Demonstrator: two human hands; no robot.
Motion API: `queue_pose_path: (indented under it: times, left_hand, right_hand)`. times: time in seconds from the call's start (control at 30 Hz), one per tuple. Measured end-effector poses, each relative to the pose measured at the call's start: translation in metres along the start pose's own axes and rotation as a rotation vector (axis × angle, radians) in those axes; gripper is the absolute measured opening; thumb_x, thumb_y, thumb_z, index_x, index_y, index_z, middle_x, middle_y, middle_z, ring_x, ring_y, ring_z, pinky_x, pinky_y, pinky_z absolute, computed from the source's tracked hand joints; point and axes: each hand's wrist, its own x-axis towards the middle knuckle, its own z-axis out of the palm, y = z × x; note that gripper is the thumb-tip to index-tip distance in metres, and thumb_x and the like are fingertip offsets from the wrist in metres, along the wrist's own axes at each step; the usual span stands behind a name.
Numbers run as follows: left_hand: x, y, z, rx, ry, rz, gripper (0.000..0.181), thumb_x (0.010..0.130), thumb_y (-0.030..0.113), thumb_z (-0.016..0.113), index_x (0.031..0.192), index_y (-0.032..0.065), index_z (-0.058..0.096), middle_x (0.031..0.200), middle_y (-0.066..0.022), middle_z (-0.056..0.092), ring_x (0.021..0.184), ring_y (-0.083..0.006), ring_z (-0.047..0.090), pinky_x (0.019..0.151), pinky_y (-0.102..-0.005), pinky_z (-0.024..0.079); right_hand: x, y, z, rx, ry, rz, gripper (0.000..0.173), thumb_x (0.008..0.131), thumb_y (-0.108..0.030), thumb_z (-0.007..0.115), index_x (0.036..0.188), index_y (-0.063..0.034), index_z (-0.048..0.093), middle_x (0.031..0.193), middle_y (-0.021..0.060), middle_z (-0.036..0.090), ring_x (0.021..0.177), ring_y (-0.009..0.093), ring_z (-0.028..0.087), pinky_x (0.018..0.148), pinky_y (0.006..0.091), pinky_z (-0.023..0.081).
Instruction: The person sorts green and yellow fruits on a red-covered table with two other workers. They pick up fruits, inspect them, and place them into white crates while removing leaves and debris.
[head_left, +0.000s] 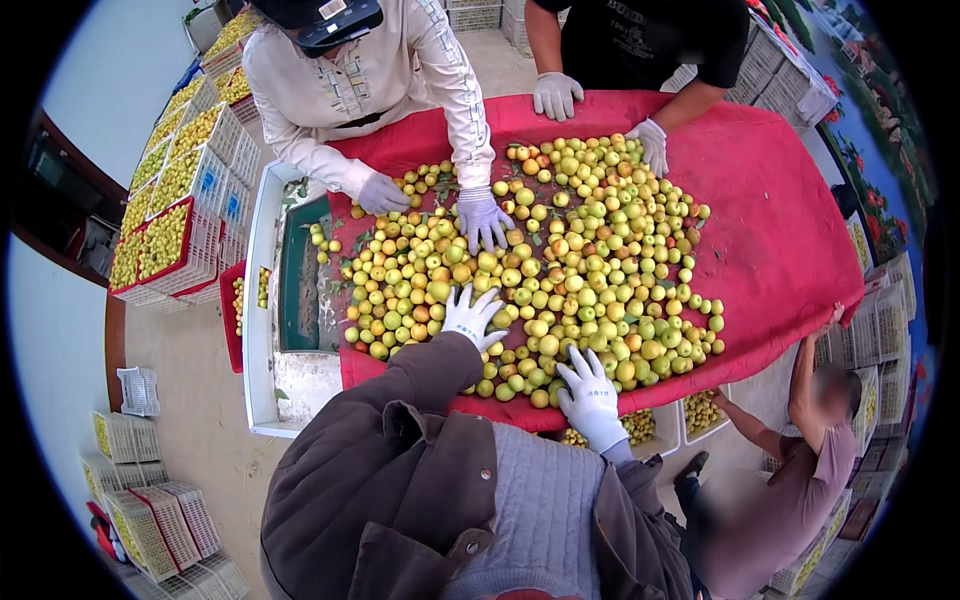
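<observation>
Small round yellow-green fruits (600, 281), some with reddish-brown patches, spread across a red cloth (765, 217) on the sorting table. My left hand (472, 319), in a white glove, lies on the fruits left of the middle with its fingers spread. Its palm side is hidden. Near the table's front edge, my gloved right hand (592, 397) rests against fruits, fingers apart. I see nothing gripped in either hand. Close beyond my left hand, a co-worker's gloved hand (482, 219) touches the same fruits.
Two co-workers stand across the table; one's glove (651, 146) touches the fruits at the back. A green-lined opening (300, 277) lies at the left end. Fruit-filled crates (202, 247) are stacked at left. At lower right, a person reaches to a white bin (724, 420).
</observation>
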Motion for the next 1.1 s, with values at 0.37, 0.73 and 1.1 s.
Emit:
queue_pose_path:
  times: [0.37, 0.73, 1.1]
  left_hand:
    - [-0.061, -0.117, -0.012, 0.007, -0.045, -0.285, 0.063, 0.088, 0.03, 0.07, 0.146, 0.0316, 0.047, 0.153, -0.0049, 0.043, 0.143, -0.0373, 0.034, 0.117, -0.0596, 0.024]
    - [-0.041, -0.044, -0.015, -0.348, 0.256, -0.062, 0.049, 0.082, 0.023, 0.075, 0.127, 0.0133, 0.06, 0.133, -0.0151, 0.055, 0.127, -0.0392, 0.048, 0.109, -0.0517, 0.037]
    - [0.005, 0.005, -0.011, -0.167, 0.022, 0.072, 0.026, 0.084, 0.028, 0.072, 0.108, 0.0207, 0.066, 0.117, -0.0097, 0.057, 0.116, -0.0335, 0.051, 0.107, -0.0541, 0.034]
  right_hand:
    - [0.092, -0.004, 0.031, -0.012, -0.173, -0.02, 0.064, 0.081, -0.007, 0.068, 0.142, -0.0206, 0.054, 0.163, 0.0101, 0.025, 0.144, 0.047, 0.024, 0.114, 0.0589, 0.035]
    - [0.053, -0.001, 0.006, 0.139, -0.331, -0.18, 0.058, 0.085, -0.037, 0.072, 0.138, -0.0171, 0.059, 0.159, 0.0155, 0.035, 0.146, 0.04, 0.033, 0.117, 0.0504, 0.032]
    - [0.048, 0.007, 0.012, 0.242, -0.35, -0.026, 0.06, 0.077, -0.01, 0.077, 0.135, -0.017, 0.061, 0.144, 0.0161, 0.048, 0.128, 0.04, 0.047, 0.11, 0.0437, 0.042]
